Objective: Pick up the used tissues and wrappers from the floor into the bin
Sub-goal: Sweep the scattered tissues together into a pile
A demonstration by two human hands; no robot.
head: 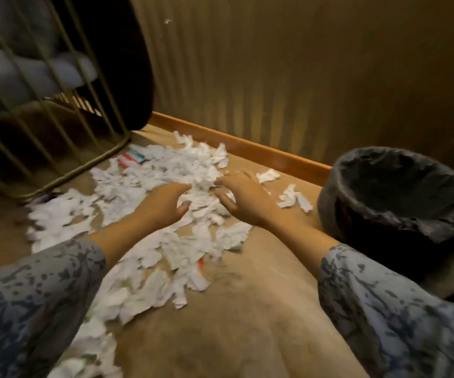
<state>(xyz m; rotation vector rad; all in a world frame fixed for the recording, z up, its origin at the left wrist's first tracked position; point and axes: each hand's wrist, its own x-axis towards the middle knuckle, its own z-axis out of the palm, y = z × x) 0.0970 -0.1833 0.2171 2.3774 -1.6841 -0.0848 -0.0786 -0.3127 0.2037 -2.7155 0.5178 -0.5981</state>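
Both hands were down in the tissues (149, 186) strewn over the carpet (247, 309); left hand (163, 204) and right hand (243, 199) lay apart, fingers spread and cupped inward, nothing yet clamped. A wrapper (133, 159) lay near the metal frame (56, 184). The bin (400, 197) stood open just right. Best to rake inward, compress, lift one tight bundle.

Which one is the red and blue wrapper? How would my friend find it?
Start at the metal-bar frame on the left. By its bottom corner, at the far edge of the white tissue pile, lies the wrapper. It is the only red, white and blue thing; everything beside it is plain white.
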